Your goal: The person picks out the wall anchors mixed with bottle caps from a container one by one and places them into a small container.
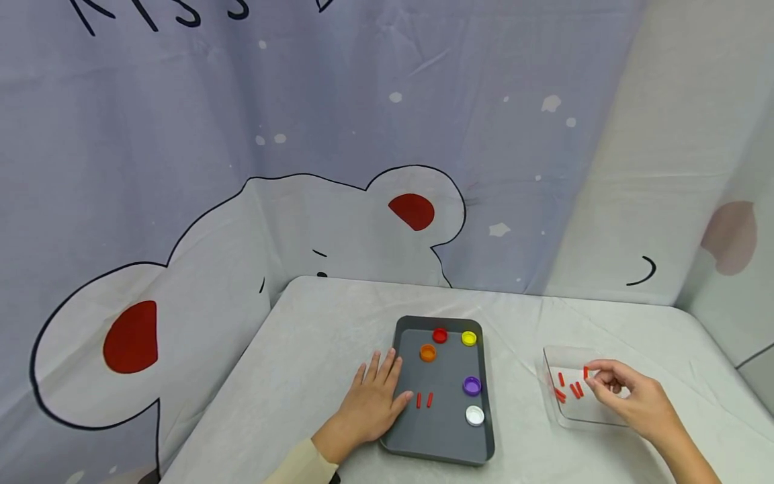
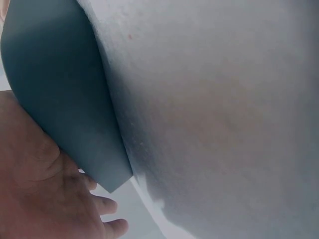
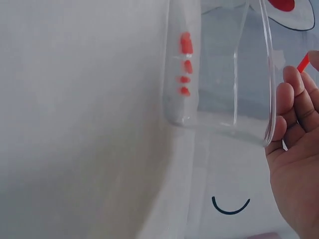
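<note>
My right hand [image 1: 635, 398] pinches a short red stick [image 1: 586, 373] between thumb and fingertips, above a clear plastic box [image 1: 580, 423]. Several similar red sticks [image 1: 576, 390] lie on the floor of that box; the right wrist view shows them blurred through its wall. Spread flat, my left hand [image 1: 370, 403] rests along the left rim of a dark grey tray [image 1: 447, 437], its fingers straight. Inside the tray, two red sticks [image 1: 430, 400] lie side by side near the left hand. In the left wrist view the palm [image 2: 30, 169] is against the tray's outer side.
Small round caps sit in the tray: red [image 1: 440, 335], yellow [image 1: 468, 338], orange [image 1: 428, 353], purple [image 1: 472, 386] and white [image 1: 474, 416]. A white cloth [image 1: 520, 376] covers the table. Behind it hangs a printed curtain [image 1: 338, 101].
</note>
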Tool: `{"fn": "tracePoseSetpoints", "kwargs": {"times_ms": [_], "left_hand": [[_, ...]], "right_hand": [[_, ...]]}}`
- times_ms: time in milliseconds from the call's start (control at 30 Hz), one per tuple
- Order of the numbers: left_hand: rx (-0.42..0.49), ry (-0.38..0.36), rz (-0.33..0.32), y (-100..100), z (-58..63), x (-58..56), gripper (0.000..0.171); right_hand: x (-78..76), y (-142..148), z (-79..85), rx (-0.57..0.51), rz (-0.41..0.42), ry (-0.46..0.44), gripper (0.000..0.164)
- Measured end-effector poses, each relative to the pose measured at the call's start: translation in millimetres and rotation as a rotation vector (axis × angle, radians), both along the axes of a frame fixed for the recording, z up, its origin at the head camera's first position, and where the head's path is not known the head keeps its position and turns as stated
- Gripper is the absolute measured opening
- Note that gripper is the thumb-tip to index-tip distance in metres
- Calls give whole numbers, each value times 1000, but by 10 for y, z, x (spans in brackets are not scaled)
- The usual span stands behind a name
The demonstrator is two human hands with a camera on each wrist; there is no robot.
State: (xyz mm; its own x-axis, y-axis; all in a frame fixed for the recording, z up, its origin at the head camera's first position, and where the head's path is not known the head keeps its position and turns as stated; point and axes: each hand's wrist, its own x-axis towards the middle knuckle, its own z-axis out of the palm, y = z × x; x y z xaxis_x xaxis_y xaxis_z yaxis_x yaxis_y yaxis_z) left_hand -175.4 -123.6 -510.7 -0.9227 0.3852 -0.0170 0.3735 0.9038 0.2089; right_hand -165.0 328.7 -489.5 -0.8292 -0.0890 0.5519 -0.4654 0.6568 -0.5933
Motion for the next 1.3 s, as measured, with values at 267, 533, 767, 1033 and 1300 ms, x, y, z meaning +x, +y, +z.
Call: {"fn": "tracePoseSetpoints", "kwargs": {"times_ms": [267,533,767,1033,1300], "left_hand": [[1,8,-2,-6,-6,7,69],[12,11,-5,-2,-15,10,69],[6,22,0,0,-41,7,69],[8,25,-9,7,-22,11,69],[6,7,-4,3,14,23,69]], "right_hand": [[-31,148,-53,12,-37,-3,26],[-34,272,-54,20,-51,-54,22],[-29,302,-41,23,-69,-106,18],[-18,198,-14,28,-66,-158,19],[-38,-240,26,43,50,-111,17]]}}
